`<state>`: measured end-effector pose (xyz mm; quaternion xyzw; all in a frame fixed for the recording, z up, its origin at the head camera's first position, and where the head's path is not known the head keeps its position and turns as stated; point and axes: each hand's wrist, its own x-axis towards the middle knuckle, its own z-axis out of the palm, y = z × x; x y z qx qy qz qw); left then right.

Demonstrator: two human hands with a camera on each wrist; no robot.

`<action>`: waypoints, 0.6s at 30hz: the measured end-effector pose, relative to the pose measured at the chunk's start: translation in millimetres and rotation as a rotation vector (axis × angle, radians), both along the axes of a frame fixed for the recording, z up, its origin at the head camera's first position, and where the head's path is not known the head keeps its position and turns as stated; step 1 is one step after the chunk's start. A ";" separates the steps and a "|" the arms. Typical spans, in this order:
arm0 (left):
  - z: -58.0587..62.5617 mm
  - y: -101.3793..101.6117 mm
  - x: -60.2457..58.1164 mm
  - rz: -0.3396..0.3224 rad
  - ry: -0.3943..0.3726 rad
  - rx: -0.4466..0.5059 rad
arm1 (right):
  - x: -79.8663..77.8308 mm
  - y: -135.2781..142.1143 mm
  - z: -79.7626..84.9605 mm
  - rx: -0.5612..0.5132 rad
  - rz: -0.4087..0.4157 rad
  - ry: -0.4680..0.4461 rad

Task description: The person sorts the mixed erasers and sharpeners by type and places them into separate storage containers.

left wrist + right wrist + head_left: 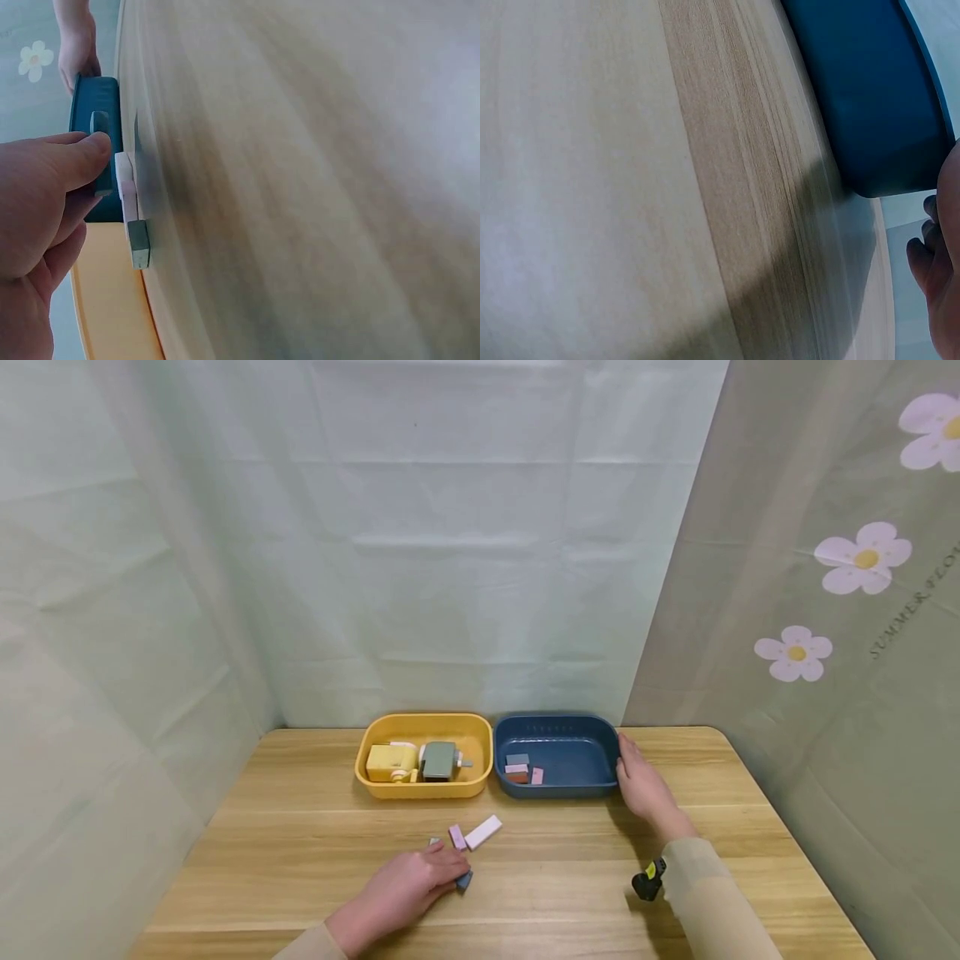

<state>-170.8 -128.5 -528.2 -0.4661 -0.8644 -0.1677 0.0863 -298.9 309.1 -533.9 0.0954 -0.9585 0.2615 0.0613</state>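
My left hand [416,881] pinches a small blue-grey block [464,881] between thumb and fingers, and in the left wrist view this block [101,124] is held on edge. Just beyond those fingers lie a lilac block [457,837], a white block [483,832] and a grey-green block [139,244], which the hand partly hides in the head view. Against the right end of a dark blue bin [577,792] rests my right hand [645,783], its fingers along the outer wall. Inside that bin, several small blocks [517,768] sit at the left.
A yellow bin [420,790] stands directly left of the blue one, holding a yellow toy-like object [390,762] and a grey-green one [439,760]. Both bins are near the back edge of the wooden table [555,893]. Behind hangs a pale curtain [465,568].
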 end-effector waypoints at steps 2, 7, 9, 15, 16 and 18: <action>1.1 -0.5 -0.6 -0.001 0.011 0.011 | 0.0 -0.6 0.5 -0.003 0.000 0.000; 3.7 -0.7 -3.0 -0.001 0.035 0.040 | 0.7 -1.1 1.4 -0.010 -0.001 -0.002; 5.0 -1.0 -3.8 0.005 0.030 0.049 | 0.9 -1.1 1.4 -0.008 0.000 -0.004; 8.5 -3.5 -5.7 0.025 0.015 0.056 | 1.5 -1.4 1.8 -0.007 0.001 -0.011; 8.9 -3.8 -5.9 0.027 0.017 0.057 | 1.8 -1.6 2.4 -0.008 0.000 -0.013; 9.7 -4.6 -6.4 0.032 0.018 0.066 | 2.3 -1.8 3.4 -0.008 0.000 -0.017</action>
